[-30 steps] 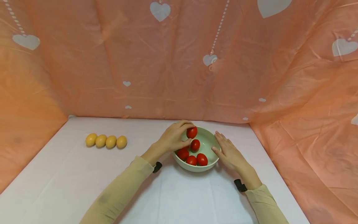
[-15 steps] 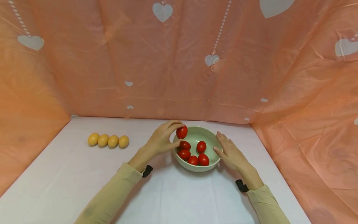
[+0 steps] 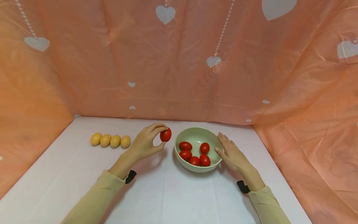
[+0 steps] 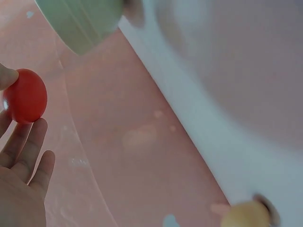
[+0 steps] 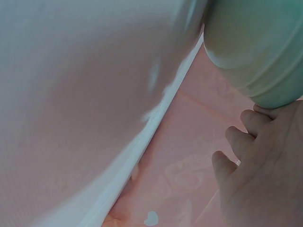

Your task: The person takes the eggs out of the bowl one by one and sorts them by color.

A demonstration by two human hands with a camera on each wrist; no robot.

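In the head view, my left hand [image 3: 146, 141] pinches a glossy red egg [image 3: 166, 134] between thumb and fingers. It holds the egg above the table, left of the green bowl [image 3: 197, 169] and apart from it. The left wrist view shows the same red egg [image 4: 27, 96] at the fingertips, the other fingers stretched out below. Several more red eggs [image 3: 185, 155] lie inside the bowl, mostly along its left and near side. My right hand [image 3: 233, 155] rests on the bowl's right side with straight fingers, the thumb over the rim; its outer fingers touch the wall in the right wrist view.
Several yellow eggs [image 3: 115, 141] sit in a row on the white tablecloth [image 3: 179, 199], left of my left hand. Orange sheeting with white hearts [image 3: 165, 14] rises behind the table and at both sides.
My left hand has lifted the red egg out over the bowl's left rim and carried it left. The right hand stays at the bowl. The view has shifted slightly.
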